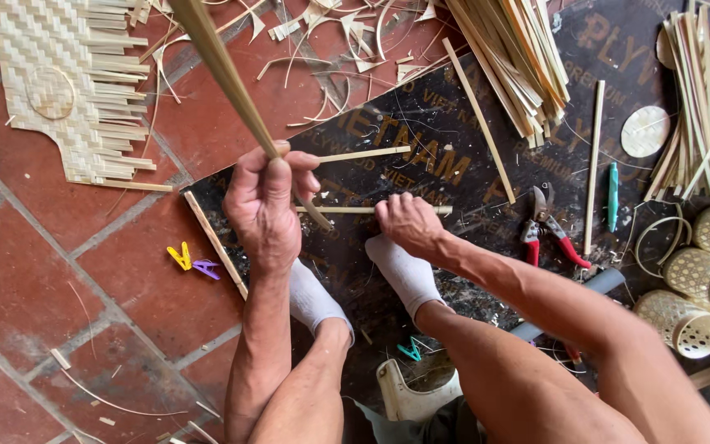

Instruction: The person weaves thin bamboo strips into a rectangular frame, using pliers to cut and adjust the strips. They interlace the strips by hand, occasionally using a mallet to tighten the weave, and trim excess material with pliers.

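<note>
A long bamboo strip (223,70) rises closest to the camera, gripped in the closed left hand (265,205) above a dark board (421,164) on the tiled floor (34,271). Far left lies a woven bamboo mat (67,82), then yellow and purple clips (192,261). The right hand (408,224) closes on a short bamboo stick (347,210) lying across the board, over white-socked feet (404,271). Further right lie red-handled pruning shears (546,230), a teal pen (612,196) and small woven baskets (700,279).
</note>
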### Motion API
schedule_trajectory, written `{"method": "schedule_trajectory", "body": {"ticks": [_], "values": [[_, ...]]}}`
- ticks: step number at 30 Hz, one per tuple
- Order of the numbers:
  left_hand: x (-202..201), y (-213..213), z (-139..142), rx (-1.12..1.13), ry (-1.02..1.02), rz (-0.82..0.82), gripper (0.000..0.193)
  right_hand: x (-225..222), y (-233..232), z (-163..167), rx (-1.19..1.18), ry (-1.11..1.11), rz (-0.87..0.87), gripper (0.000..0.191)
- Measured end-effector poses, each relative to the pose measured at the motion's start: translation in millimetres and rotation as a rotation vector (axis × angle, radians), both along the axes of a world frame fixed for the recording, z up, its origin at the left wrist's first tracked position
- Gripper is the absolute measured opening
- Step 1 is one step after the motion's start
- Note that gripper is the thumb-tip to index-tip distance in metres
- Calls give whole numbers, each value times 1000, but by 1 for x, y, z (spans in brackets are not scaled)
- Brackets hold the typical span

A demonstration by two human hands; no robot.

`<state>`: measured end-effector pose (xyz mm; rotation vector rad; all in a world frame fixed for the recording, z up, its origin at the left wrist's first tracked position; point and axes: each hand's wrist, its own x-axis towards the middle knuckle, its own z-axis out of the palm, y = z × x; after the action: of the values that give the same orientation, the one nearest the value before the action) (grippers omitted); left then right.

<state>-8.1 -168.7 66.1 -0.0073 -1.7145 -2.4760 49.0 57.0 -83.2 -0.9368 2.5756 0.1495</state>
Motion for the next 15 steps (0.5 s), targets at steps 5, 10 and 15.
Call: {"method": "schedule_trajectory", "body": {"ticks": [5, 10, 15], "values": [[0, -15, 3, 7, 48, 62, 21, -25, -4, 31, -120, -312, 12, 31], [-9, -31, -3, 37, 71, 108, 21, -37, 18, 86, -878, -1264, -495, 33], [-12, -5, -10, 4, 78, 26, 21, -40, 14, 120, -1245, -812, -592, 21]]}}
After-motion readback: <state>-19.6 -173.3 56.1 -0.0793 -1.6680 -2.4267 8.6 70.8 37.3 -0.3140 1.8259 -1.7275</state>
